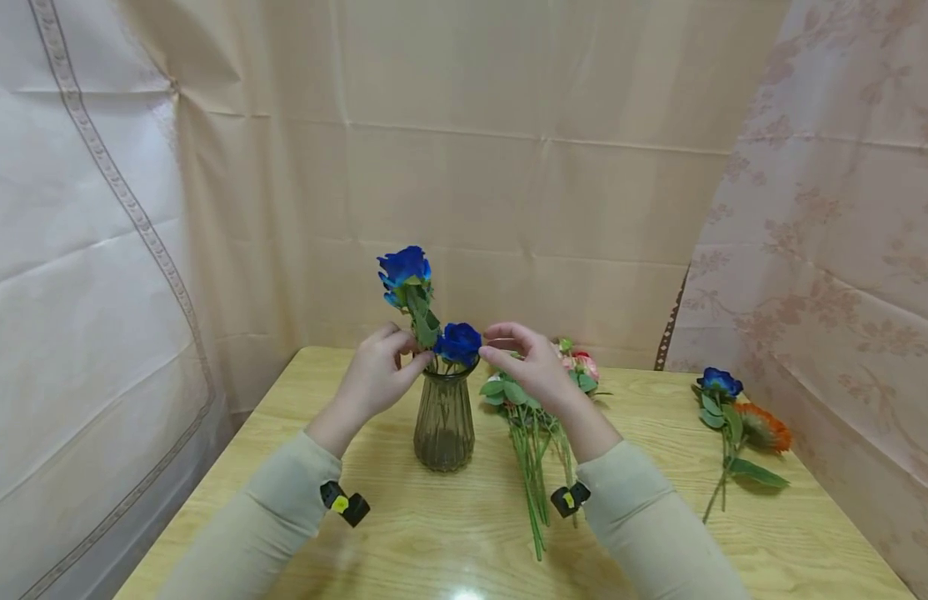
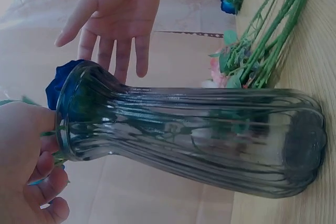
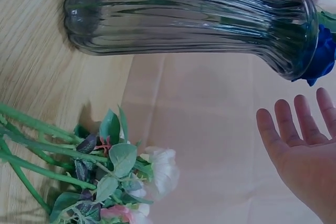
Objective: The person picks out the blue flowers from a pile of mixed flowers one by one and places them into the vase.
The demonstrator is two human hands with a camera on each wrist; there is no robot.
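Note:
A ribbed, smoky glass vase stands upright on the table. My left hand is at its rim, thumb and fingers pinching the leafy stem of a tall blue rose that leans up to the left. A second blue rose sits low in the vase mouth, its bloom right at the rim. Beside that bloom, on the right, is my right hand; in the right wrist view its fingers are spread and hold nothing. Through the glass green stems show in the left wrist view.
To the right of the vase lies a bunch of pink and white flowers, their long green stems toward the table's front. Farther right are another blue rose and an orange flower. A beige curtain hangs behind the wooden table.

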